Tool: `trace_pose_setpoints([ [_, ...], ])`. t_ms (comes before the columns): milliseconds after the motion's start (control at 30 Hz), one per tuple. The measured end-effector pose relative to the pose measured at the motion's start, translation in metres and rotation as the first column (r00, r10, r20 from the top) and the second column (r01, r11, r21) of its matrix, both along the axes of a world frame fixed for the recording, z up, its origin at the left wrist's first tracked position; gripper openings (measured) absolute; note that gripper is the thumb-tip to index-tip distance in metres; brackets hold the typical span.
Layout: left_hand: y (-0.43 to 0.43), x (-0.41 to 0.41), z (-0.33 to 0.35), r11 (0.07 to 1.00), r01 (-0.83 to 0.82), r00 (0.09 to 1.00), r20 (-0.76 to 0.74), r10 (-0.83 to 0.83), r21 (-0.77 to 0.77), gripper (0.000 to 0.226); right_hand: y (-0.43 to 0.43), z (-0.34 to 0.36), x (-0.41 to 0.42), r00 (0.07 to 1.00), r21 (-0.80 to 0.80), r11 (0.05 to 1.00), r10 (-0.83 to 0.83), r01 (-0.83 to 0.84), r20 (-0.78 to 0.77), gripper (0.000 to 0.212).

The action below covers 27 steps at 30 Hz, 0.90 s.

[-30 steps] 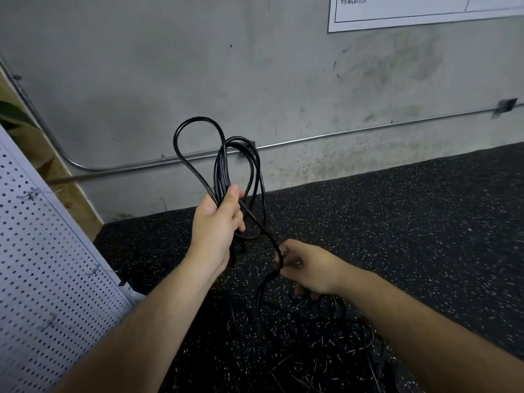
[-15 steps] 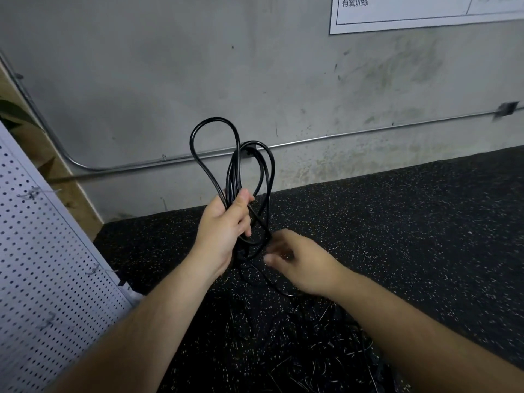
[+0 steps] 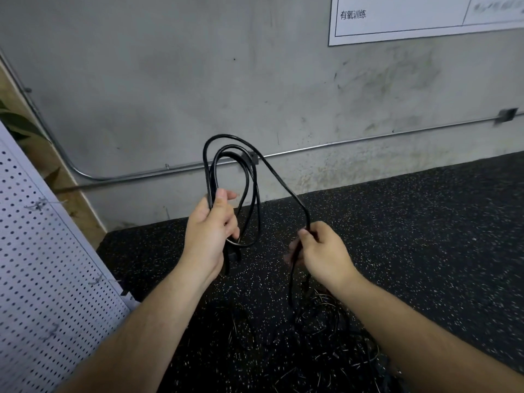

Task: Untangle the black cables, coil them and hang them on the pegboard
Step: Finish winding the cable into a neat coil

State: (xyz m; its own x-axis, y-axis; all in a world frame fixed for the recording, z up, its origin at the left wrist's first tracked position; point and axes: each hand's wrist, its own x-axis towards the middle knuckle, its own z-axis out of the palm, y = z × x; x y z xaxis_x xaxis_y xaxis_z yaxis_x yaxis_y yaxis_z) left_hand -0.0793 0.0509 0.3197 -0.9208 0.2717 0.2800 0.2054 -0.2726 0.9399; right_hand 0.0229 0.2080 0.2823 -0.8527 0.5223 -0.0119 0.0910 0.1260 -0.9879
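My left fingers (image 3: 231, 222) are curled round the gathered loops of the cable (image 3: 283, 183), with the thumb laid up along the strands. My left hand (image 3: 208, 236) thus grips the coil just left of the middle of the frame. The loops stand upright above that fist, and lower bends hang beside the knuckles. A plug (image 3: 231, 255) dangles under the palm.

From the top of the coil one strand slants down to the right into my right fingers (image 3: 305, 235), which pinch it between thumb and forefinger. My right hand (image 3: 324, 252) sits just right of centre, apart from the left one. Below the pinch the strand drops to a tangle (image 3: 317, 321) of more black cables. They lie on the floor (image 3: 425, 222) at lower centre, hard to pick out against the dark speckled rubber.

The pegboard (image 3: 42, 265), white, fills the left edge of the frame, well apart from the cable, with a few wire hooks (image 3: 38, 205) on it. Behind stands a grey wall (image 3: 170, 80) with a metal pipe (image 3: 368, 139) running across it. At the upper right a white sign (image 3: 411, 32) bears the characters 有氧训练. The writing further right on it is too blurred to read.
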Motion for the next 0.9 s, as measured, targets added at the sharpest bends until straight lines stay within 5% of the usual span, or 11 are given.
trace_pose_setpoints([
  [67, 0.000, 0.000, 0.003, 0.999, 0.011, 1.000, 0.018, -0.011, 0.030, 0.028, 0.001, -0.006, 0.000, 0.991, 0.059, 0.993, 0.092, -0.097, 0.093, 0.017],
  [167, 0.002, 0.003, 0.003, 0.997, 0.069, 0.998, -0.013, -0.069, 0.019, 0.029, -0.004, -0.018, -0.001, 0.942, 0.359, 0.888, 0.196, -0.289, 0.273, 0.024],
  [367, 0.006, 0.007, -0.004, 0.971, 0.185, 0.979, -0.062, -0.197, -0.151, 0.022, -0.028, -0.001, 0.013, 0.824, 0.743, 0.357, 0.282, -0.565, 0.491, 0.034],
  [467, 0.006, 0.006, -0.011, 0.891, 0.185, 0.947, -0.167, -0.274, -0.414, 0.017, -0.031, 0.016, 0.019, 0.863, 0.847, 0.236, 0.311, -0.476, 0.398, 0.033],
  [633, 0.004, 0.019, -0.013, 0.760, 0.199, 0.921, -0.146, -0.360, -0.619, 0.026, -0.015, 0.038, 0.022, 0.940, 0.869, 0.406, 0.297, -0.282, 0.167, 0.045],
  [800, 0.009, 0.032, -0.007, 0.811, 0.384, 0.904, 0.000, -0.428, -0.440, 0.044, 0.004, 0.040, 0.019, 0.980, 0.756, 0.634, 0.193, -0.160, 0.045, 0.050],
  [900, 0.004, 0.019, 0.004, 0.922, 0.277, 0.961, 0.068, -0.269, -0.270, 0.039, 0.026, 0.036, 0.023, 0.967, 0.596, 0.770, 0.252, -0.227, 0.043, 0.044],
])
